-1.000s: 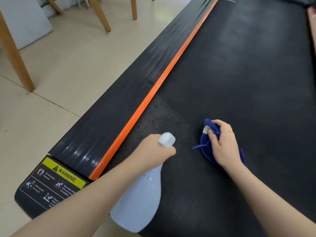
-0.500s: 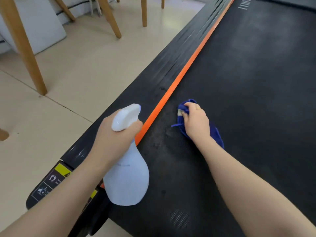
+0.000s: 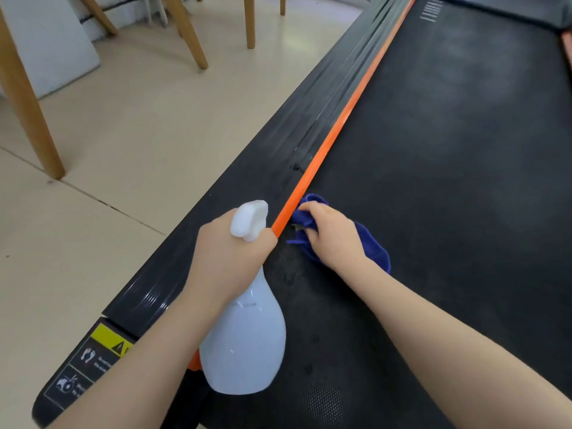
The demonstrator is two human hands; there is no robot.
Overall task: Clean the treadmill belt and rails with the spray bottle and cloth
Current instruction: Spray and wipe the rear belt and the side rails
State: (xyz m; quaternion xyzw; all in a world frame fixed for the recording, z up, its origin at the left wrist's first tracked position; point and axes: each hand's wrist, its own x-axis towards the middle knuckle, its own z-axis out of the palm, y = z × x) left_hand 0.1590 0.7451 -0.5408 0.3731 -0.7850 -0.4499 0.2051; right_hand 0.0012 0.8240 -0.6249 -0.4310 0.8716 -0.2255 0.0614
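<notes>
Blue cloth [image 3: 371, 246] bunched under right hand [image 3: 332, 239]; left hand [image 3: 230, 255] grips spray bottle [image 3: 244, 335]

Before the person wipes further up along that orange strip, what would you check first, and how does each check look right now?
1. Cloth is gripped by the right hand: ok.
2. Cloth lies on the belt against the orange strip: ok.
3. Spray bottle is held by the left hand, clear of the wiping path: ok.
4. Belt and left rail ahead are free of objects: ok.
5. Belt ahead is wet enough: cannot tell.
6. Liquid left in the bottle: cannot tell.
</notes>
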